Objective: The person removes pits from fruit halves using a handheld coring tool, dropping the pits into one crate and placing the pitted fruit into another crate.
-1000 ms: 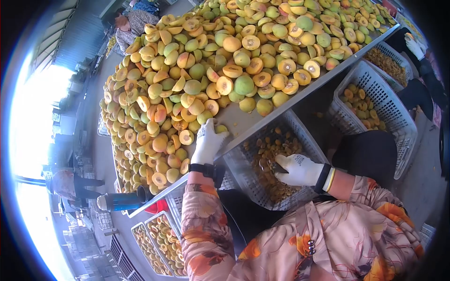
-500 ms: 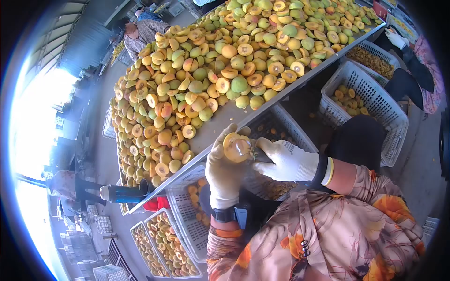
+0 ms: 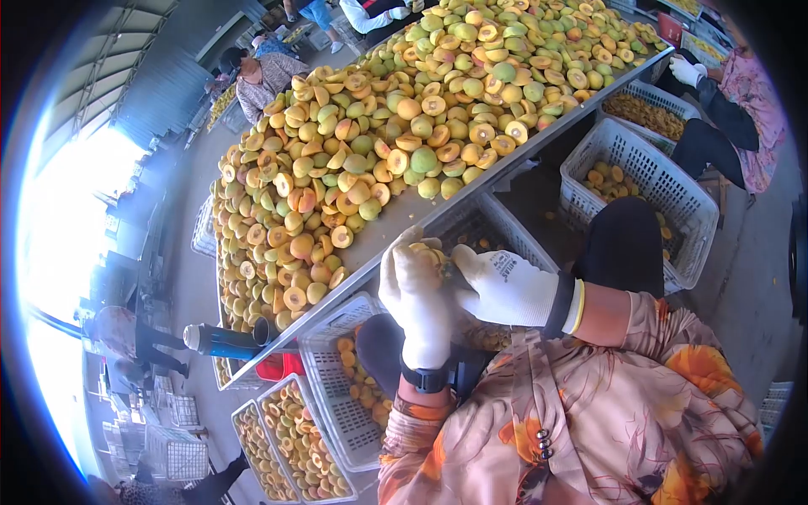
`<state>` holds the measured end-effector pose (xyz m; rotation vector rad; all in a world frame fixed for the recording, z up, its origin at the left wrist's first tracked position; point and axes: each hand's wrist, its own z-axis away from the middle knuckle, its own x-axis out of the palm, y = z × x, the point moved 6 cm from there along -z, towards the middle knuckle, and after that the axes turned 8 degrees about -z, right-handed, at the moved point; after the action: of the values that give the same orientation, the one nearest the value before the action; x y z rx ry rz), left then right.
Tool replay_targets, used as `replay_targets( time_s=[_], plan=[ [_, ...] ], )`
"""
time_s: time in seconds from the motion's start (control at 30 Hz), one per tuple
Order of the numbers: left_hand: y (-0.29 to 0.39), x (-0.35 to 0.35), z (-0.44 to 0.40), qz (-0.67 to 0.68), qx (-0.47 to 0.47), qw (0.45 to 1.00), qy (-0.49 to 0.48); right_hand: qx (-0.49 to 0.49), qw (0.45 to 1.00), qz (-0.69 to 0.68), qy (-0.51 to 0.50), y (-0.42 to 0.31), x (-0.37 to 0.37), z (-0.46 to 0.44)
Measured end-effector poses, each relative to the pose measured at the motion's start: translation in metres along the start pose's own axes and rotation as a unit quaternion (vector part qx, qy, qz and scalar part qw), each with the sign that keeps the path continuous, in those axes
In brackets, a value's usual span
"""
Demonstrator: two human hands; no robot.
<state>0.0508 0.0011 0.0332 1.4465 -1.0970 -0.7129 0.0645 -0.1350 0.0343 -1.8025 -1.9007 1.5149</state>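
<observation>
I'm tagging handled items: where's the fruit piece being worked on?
Mid-frame in the head view, the fruit piece is in the grip of the left hand, just left of the right hand, pictured below the table edge.

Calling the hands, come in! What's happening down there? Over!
Left hand holding fruit piece, partly hidden. Right hand close beside it, grip unclear. No obstacle seen between hands.

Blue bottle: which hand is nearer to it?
Left: the left hand is right of the blue bottle in the picture, apart from it; the right hand is farther right.
</observation>
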Motion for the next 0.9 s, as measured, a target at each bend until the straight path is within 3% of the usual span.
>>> replay_targets(
  time_s=[0.2,0.3,0.4,0.6,0.7,0.8,0.9],
  plan=[
    [0.008,0.005,0.002,0.033,-0.03,0.998,0.042,-0.003,0.989,-0.144,0.021,-0.01,0.003,0.001],
    [0.002,0.003,0.0,0.023,-0.031,0.998,0.048,0.022,0.991,-0.134,0.001,-0.002,0.008,0.002],
    [0.009,0.007,0.0,-0.022,-0.015,0.999,0.04,0.082,0.983,-0.157,-0.051,0.002,0.008,0.005],
    [0.002,0.007,-0.005,-0.053,-0.049,0.997,0.03,0.098,0.969,-0.2,-0.109,0.022,0.011,0.001],
    [0.003,0.009,-0.009,-0.101,-0.045,0.994,0.016,0.082,0.962,-0.184,-0.184,0.029,0.012,-0.004],
    [-0.001,0.006,-0.014,-0.068,-0.046,0.996,0.029,0.086,0.947,-0.291,-0.106,0.025,0.009,-0.007],
    [-0.009,0.007,-0.01,-0.049,-0.032,0.996,0.067,0.106,0.951,-0.279,-0.083,0.03,0.017,-0.003]
  ],
)
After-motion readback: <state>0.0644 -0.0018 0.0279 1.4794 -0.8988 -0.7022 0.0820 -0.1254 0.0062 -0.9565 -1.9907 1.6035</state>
